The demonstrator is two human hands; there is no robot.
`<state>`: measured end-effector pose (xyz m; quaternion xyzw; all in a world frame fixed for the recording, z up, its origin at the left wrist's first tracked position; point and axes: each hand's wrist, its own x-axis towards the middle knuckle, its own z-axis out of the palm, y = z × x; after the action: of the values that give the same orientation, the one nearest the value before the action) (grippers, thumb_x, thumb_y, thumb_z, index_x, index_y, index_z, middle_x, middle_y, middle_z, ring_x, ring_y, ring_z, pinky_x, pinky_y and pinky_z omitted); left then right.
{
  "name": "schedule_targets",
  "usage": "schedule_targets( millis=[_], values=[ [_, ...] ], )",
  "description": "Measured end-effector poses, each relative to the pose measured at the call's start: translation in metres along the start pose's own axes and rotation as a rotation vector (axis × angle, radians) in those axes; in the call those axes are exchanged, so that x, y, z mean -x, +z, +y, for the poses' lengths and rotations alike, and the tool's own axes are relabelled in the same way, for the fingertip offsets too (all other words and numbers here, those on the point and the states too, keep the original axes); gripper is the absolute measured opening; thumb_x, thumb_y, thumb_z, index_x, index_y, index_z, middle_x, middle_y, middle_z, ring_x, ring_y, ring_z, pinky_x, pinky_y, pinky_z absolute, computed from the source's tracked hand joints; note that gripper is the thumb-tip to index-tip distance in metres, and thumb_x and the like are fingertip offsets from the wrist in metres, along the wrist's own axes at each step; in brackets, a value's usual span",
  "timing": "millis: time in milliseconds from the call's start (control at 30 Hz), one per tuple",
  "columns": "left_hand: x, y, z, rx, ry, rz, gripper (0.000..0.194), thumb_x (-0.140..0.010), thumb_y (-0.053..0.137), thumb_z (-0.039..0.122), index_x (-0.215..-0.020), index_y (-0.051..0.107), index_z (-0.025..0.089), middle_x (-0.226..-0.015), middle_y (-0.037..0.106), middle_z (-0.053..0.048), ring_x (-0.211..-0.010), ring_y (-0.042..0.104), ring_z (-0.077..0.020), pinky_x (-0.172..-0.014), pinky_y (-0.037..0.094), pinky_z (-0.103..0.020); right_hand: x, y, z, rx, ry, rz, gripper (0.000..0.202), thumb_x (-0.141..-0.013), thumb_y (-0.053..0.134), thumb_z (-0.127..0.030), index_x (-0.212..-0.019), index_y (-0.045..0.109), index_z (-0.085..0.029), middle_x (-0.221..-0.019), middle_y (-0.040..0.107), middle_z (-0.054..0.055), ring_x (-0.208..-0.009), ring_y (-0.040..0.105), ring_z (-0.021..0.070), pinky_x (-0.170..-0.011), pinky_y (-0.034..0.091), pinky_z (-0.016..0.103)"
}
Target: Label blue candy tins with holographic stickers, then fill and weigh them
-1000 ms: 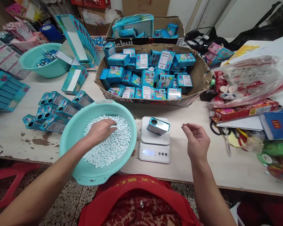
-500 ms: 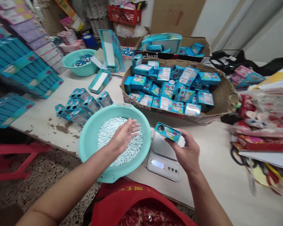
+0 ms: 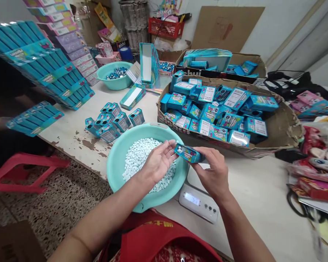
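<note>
My right hand (image 3: 211, 169) grips a small blue box (image 3: 188, 153), tilted toward the left, with white candies showing at its round hole. Palm up beside that hole is my left hand (image 3: 161, 160), fingers spread and slightly curled. It is over a turquoise basin (image 3: 116, 145) of white candies (image 3: 139, 154). A white digital scale (image 3: 198, 203) with a lit display lies under and in front of my right hand. Several upright blue boxes (image 3: 121, 122) with round holes stand behind the basin, to its left.
A cardboard carton (image 3: 285, 127) full of blue boxes lies behind the scale. A second turquoise basin (image 3: 117, 83) and stacked display trays (image 3: 46, 72) are at back left. Scissors (image 3: 296, 203) lie at right, a red stool (image 3: 24, 171) at left.
The box in my right hand has moved off the scale toward the basin and tilted. My left hand has turned palm up and come close to its hole. The view has shifted left.
</note>
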<state>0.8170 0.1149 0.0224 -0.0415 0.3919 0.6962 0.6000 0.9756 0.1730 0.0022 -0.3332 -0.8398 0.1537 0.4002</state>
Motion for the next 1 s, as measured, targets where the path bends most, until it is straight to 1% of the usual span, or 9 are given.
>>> schedule_targets(
  millis=[200, 333, 500, 567, 633, 767, 833, 900, 1000],
  values=[
    [0.001, -0.006, -0.002, -0.018, -0.009, 0.058, 0.031, -0.093, 0.044, 0.034, -0.096, 0.066, 0.012, -0.093, 0.066, -0.01, -0.081, 0.063, -0.0152, -0.08, 0.051, -0.03, -0.003, -0.002, -0.01, 0.021, -0.094, -0.02, 0.037, -0.074, 0.061, -0.011, -0.106, 0.06, -0.03, -0.103, 0.068, 0.002, -0.096, 0.062, 0.0225, -0.089, 0.038, 0.04],
    [0.004, -0.004, -0.002, 0.025, 0.013, 0.043, 0.029, -0.093, 0.042, 0.03, -0.097, 0.065, 0.012, -0.099, 0.066, -0.012, -0.095, 0.063, -0.0169, -0.09, 0.05, -0.032, -0.007, 0.004, -0.009, 0.063, -0.055, -0.03, 0.038, -0.073, 0.06, -0.009, -0.104, 0.062, -0.03, -0.101, 0.069, 0.001, -0.094, 0.062, 0.0222, -0.09, 0.035, 0.041],
    [0.006, -0.006, 0.005, -0.004, 0.053, 0.037, 0.026, -0.091, 0.045, 0.026, -0.089, 0.067, 0.012, -0.103, 0.066, -0.013, -0.106, 0.06, -0.0188, -0.099, 0.045, -0.035, -0.009, 0.003, -0.006, -0.014, 0.008, -0.002, 0.031, -0.074, 0.065, -0.016, -0.102, 0.063, -0.029, -0.099, 0.07, 0.001, -0.094, 0.062, 0.0228, -0.09, 0.037, 0.041],
    [0.008, -0.012, 0.012, -0.12, 0.07, -0.005, 0.024, -0.09, 0.047, 0.027, -0.091, 0.068, 0.013, -0.108, 0.066, -0.013, -0.112, 0.058, -0.0219, -0.101, 0.043, -0.038, -0.009, -0.002, -0.005, -0.113, 0.081, 0.012, 0.029, -0.073, 0.069, -0.021, -0.101, 0.064, -0.029, -0.099, 0.069, 0.001, -0.094, 0.062, 0.0228, -0.089, 0.04, 0.041],
    [0.012, -0.02, 0.019, -0.357, 0.144, -0.033, 0.019, -0.085, 0.055, 0.025, -0.096, 0.069, 0.016, -0.116, 0.063, -0.012, -0.122, 0.05, -0.0252, -0.104, 0.039, -0.04, -0.009, -0.006, -0.004, -0.274, 0.207, 0.038, 0.03, -0.072, 0.072, -0.026, -0.101, 0.064, -0.028, -0.098, 0.069, 0.001, -0.091, 0.062, 0.0222, -0.084, 0.045, 0.039],
    [0.028, -0.023, 0.033, -0.822, 0.538, -0.021, 0.041, -0.069, 0.069, 0.01, -0.107, 0.067, 0.027, -0.134, 0.052, -0.004, -0.136, 0.032, -0.0255, -0.111, 0.027, -0.037, -0.009, -0.001, -0.009, -0.557, 0.401, 0.063, 0.033, -0.069, 0.076, -0.03, -0.1, 0.065, -0.025, -0.095, 0.069, 0.001, -0.087, 0.063, 0.0204, -0.08, 0.05, 0.037],
    [0.035, -0.02, 0.038, -0.916, 0.622, -0.098, 0.041, -0.065, 0.071, 0.008, -0.101, 0.068, 0.028, -0.129, 0.054, -0.004, -0.132, 0.036, -0.0258, -0.111, 0.027, -0.038, -0.008, 0.012, -0.018, -0.635, 0.406, -0.009, 0.033, -0.067, 0.077, -0.03, -0.098, 0.066, -0.025, -0.094, 0.069, 0.001, -0.087, 0.063, 0.0202, -0.081, 0.051, 0.037],
    [0.039, -0.018, 0.045, -1.008, 0.627, -0.176, 0.029, -0.064, 0.073, 0.009, -0.086, 0.07, 0.027, -0.115, 0.06, -0.005, -0.121, 0.047, -0.0263, -0.108, 0.032, -0.038, -0.008, 0.025, -0.031, -0.723, 0.394, -0.097, 0.034, -0.067, 0.077, -0.031, -0.098, 0.066, -0.024, -0.093, 0.07, 0.001, -0.085, 0.064, 0.02, -0.08, 0.052, 0.037],
    [0.046, -0.023, 0.062, -1.238, 0.738, -0.17, 0.012, -0.067, 0.073, 0.018, -0.073, 0.067, 0.026, -0.101, 0.062, -0.005, -0.104, 0.055, -0.0249, -0.099, 0.04, -0.037, -0.019, 0.035, -0.046, -0.803, 0.328, -0.212, 0.04, -0.069, 0.076, -0.033, -0.106, 0.063, -0.025, -0.098, 0.07, 0.002, -0.088, 0.066, 0.0201, -0.083, 0.053, 0.038]
  ],
)
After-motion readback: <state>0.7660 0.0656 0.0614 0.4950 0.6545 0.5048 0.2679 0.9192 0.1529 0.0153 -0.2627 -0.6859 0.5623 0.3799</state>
